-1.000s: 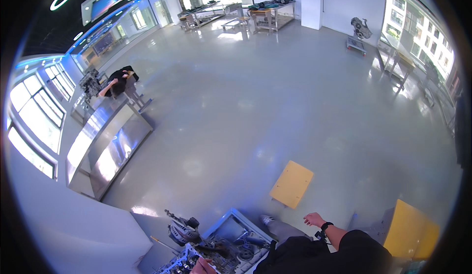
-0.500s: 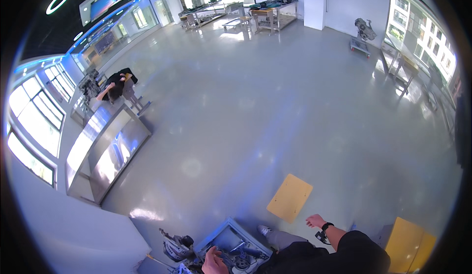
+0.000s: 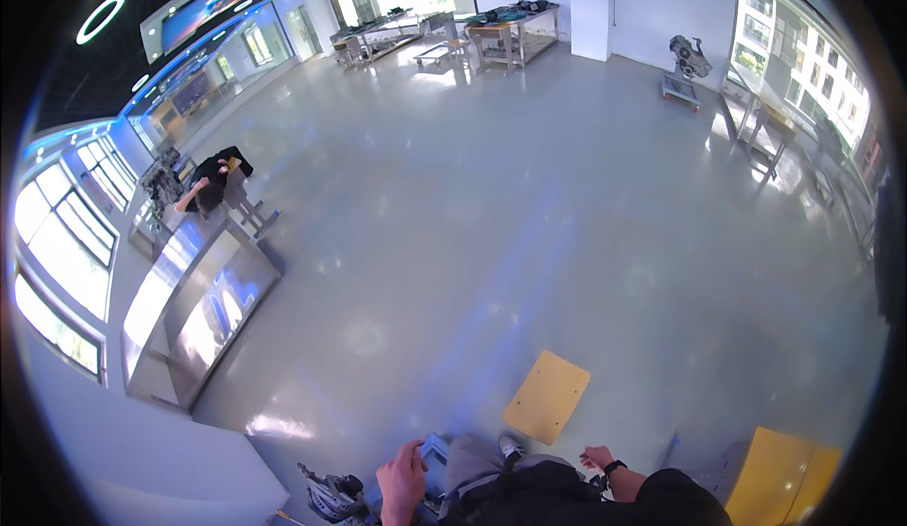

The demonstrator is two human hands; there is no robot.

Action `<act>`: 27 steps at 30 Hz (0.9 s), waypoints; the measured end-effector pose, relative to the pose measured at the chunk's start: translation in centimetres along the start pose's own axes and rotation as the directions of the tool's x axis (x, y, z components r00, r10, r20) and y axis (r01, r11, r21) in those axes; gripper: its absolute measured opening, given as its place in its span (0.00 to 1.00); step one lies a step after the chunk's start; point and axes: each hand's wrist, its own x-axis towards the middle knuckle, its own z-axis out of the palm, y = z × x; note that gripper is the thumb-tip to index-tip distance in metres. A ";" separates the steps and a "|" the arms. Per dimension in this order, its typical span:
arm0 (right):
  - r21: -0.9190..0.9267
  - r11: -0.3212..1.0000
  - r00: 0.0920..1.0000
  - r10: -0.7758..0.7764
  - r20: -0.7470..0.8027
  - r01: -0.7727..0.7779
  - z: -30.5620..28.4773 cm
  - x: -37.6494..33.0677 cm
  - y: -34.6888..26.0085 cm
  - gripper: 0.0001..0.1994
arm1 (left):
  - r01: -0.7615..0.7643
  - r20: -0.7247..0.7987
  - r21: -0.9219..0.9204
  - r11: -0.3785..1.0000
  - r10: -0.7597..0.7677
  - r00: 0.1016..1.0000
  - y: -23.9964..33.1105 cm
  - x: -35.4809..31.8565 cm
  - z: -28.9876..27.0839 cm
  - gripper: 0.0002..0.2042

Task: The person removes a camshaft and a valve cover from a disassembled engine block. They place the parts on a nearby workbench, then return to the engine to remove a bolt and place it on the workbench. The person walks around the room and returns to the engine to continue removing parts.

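Note:
My left hand (image 3: 404, 479) is raised over the blue metal frame (image 3: 435, 452) at the lower edge, its fingers loosely bent and nothing visible in them. Whether it touches the frame, I cannot tell. Beside it on the left stands a grey metal engine part (image 3: 331, 496), partly cut off by the picture's edge. My right hand (image 3: 597, 457), a dark band on its wrist, hangs to the right of my legs with fingers slightly bent and no object visible in them. The yellow stool top (image 3: 548, 398) is just ahead of it.
Yellow boards (image 3: 779, 477) stand at the lower right. On the left is a shiny metal workbench (image 3: 203, 313); a person (image 3: 215, 186) bends over beyond it. An engine on a wheeled stand (image 3: 688, 61) and a loaded workbench (image 3: 515, 25) are at the far side.
My body and legs have shifted left, covering most of the blue frame. My left hand has come up, and my right hand has moved lower. The stool top sits slightly lower in view.

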 end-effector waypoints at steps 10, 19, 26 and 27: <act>0.268 0.960 0.997 0.081 0.015 -0.082 3.9 3.0 -4.1 0.11 | -0.148 0.087 0.016 0.989 0.146 0.985 -5.4 15.0 3.2 0.12; 0.090 0.992 0.980 -0.071 -0.183 0.088 19.1 6.5 -25.9 0.14 | -0.264 0.251 -0.073 0.962 0.273 0.929 -15.6 37.6 1.2 0.11; -0.137 0.967 0.976 -0.214 0.029 0.216 32.3 7.7 -42.3 0.14 | -0.080 0.473 0.251 0.965 -0.049 0.880 -31.4 52.0 -5.9 0.10; -0.025 0.969 0.969 -0.247 0.011 0.247 34.4 7.0 -45.5 0.14 | -0.086 0.456 0.255 0.963 -0.041 0.889 -32.4 54.7 -7.4 0.10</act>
